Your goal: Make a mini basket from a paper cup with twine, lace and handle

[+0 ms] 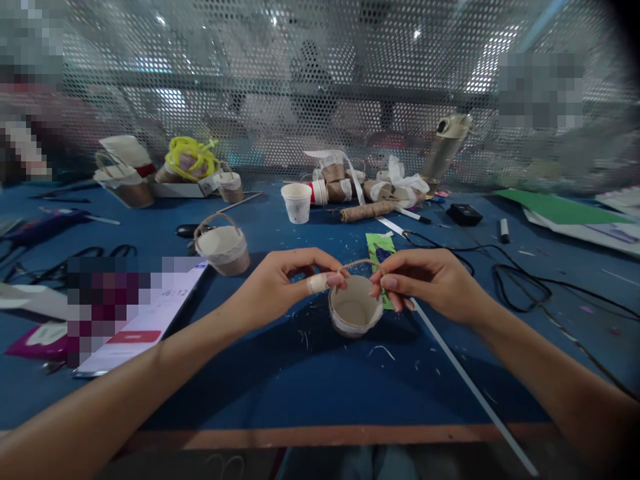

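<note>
A small paper cup basket (354, 310) wrapped in twine sits low over the blue table, with a thin twine handle (357, 264) arching over its mouth. My left hand (285, 283) pinches the left rim where the handle meets it; one fingertip wears a pale bandage. My right hand (430, 280) pinches the right rim and the other end of the handle. Both hands are closed on the basket. The cup's inside is bare.
A finished cup basket (223, 248) stands to the left, another basket (125, 183) at the far left. A white paper cup (297, 202), a twine spool (367, 211), tape rolls, black cables (520, 283), a phone (150, 320), scissors and a long white rod (470, 387) lie around. Perforated metal mesh backs the table.
</note>
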The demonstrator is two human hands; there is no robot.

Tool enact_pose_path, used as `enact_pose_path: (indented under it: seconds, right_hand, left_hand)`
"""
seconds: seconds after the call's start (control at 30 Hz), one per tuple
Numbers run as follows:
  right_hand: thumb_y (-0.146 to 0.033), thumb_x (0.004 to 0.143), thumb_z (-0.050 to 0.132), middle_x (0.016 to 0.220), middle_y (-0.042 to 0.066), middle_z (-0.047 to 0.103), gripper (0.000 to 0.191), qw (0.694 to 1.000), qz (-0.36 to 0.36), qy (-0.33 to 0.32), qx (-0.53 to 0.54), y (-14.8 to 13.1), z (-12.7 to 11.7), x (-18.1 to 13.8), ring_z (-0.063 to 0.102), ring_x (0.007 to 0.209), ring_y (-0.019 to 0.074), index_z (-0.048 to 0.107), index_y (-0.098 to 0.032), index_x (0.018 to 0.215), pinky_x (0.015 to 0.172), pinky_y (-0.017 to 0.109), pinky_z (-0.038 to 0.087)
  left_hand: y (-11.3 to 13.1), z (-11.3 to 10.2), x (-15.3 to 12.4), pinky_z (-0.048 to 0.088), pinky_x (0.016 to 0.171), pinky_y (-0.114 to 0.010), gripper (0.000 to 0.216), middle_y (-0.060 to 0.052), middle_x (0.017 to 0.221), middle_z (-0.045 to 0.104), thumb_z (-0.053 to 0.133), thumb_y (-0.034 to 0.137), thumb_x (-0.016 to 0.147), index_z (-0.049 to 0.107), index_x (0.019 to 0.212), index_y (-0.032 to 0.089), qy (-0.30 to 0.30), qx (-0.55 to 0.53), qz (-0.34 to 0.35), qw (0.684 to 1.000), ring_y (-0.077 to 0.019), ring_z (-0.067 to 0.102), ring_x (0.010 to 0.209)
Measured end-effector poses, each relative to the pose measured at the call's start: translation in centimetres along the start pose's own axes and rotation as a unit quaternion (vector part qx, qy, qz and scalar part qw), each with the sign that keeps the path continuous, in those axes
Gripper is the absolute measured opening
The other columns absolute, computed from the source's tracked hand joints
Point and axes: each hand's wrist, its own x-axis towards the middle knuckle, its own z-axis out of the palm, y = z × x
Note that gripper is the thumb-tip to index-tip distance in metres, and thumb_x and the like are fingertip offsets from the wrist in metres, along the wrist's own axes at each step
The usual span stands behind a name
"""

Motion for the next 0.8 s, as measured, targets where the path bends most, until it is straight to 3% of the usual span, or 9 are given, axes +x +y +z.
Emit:
enact_pose_path:
  seconds: [0.23,0.47,0.6,0.8]
  right_hand:
    - [-0.027,0.090,0.073,0.078,0.004,0.074,0.013,1.000,0.010,-0.016,-0.003,0.0,-0.3,0.2,0.065,0.057,0.0089,0.075,-0.015,0.089,0.051,0.018,0.055]
    - [-0.024,0.091,0.071,0.083,0.006,0.076,0.011,0.998,0.013,-0.038,0.045,-0.4,0.1,0.1,0.070,0.057,0.0103,0.074,-0.013,0.091,0.046,0.017,0.054]
    - [-0.027,0.092,0.071,0.084,0.006,0.076,0.014,0.997,0.022,-0.042,0.066,-0.5,0.2,0.1,0.073,0.063,0.0128,0.072,-0.013,0.090,0.052,0.020,0.059]
    - [-0.032,0.096,0.066,0.078,0.004,0.073,0.024,0.995,0.032,-0.047,0.080,-0.3,0.2,0.0,0.070,0.059,0.0100,0.068,-0.013,0.082,0.054,0.019,0.059]
  left_hand:
    - [-0.1,-0.1,0.0,0.056,0.077,-0.026,0.012,-0.007,0.090,0.077,0.075,0.028,0.086,0.078,0.086,0.017,-0.011,-0.020,0.003,1.000,-0.0169,0.069,0.082]
    - [0.4,0.2,-0.1,0.058,0.077,-0.022,0.010,-0.005,0.090,0.080,0.078,0.025,0.083,0.081,0.088,0.017,-0.009,-0.090,-0.065,0.994,-0.0155,0.072,0.083]
    - [0.8,0.2,-0.2,0.057,0.069,-0.019,0.007,-0.004,0.082,0.079,0.077,0.021,0.084,0.081,0.085,0.016,-0.021,-0.116,-0.070,0.991,-0.0108,0.068,0.070]
    - [0.9,0.6,-0.1,0.058,0.068,-0.020,0.010,-0.005,0.079,0.078,0.078,0.023,0.083,0.078,0.078,0.014,-0.027,-0.140,-0.083,0.986,-0.0127,0.070,0.072]
